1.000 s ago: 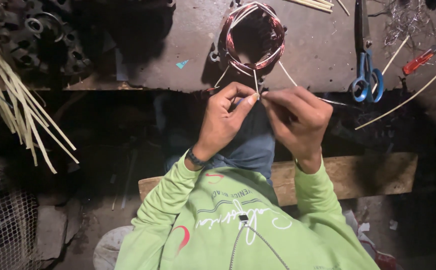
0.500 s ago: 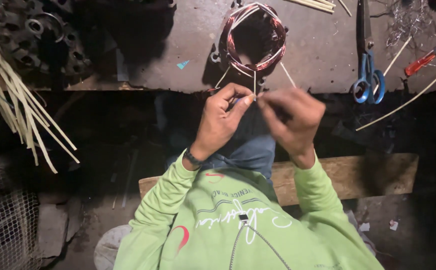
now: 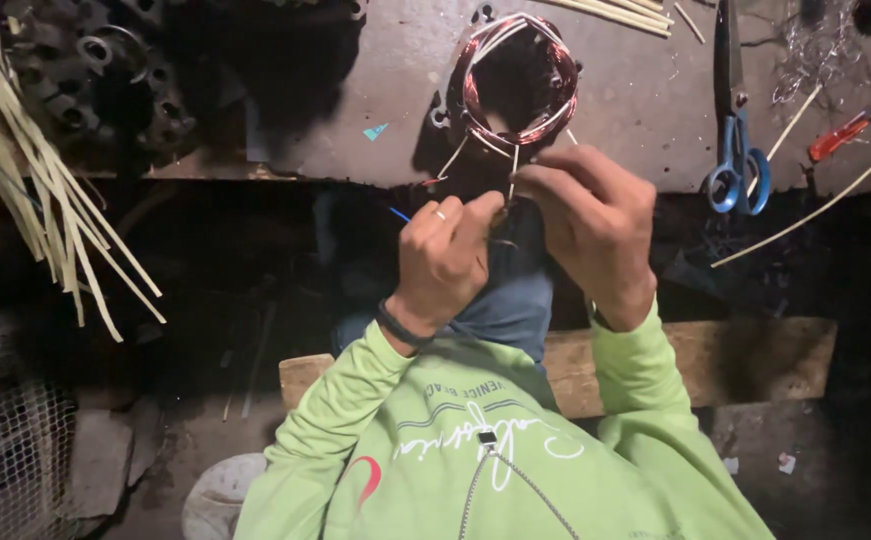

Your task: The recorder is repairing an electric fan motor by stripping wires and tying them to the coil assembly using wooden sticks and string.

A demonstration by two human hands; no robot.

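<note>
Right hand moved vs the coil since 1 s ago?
Yes. The right hand has shifted left toward the left hand, and now sits directly below the copper coil, farther from the blue scissors on the bench.

One round coil of copper-coloured wire (image 3: 519, 85) lay on the grey counter (image 3: 356, 90). There was one pair of blue-handled scissors (image 3: 734, 150) and one red-handled screwdriver (image 3: 842, 135). Two hands worked there.
</note>
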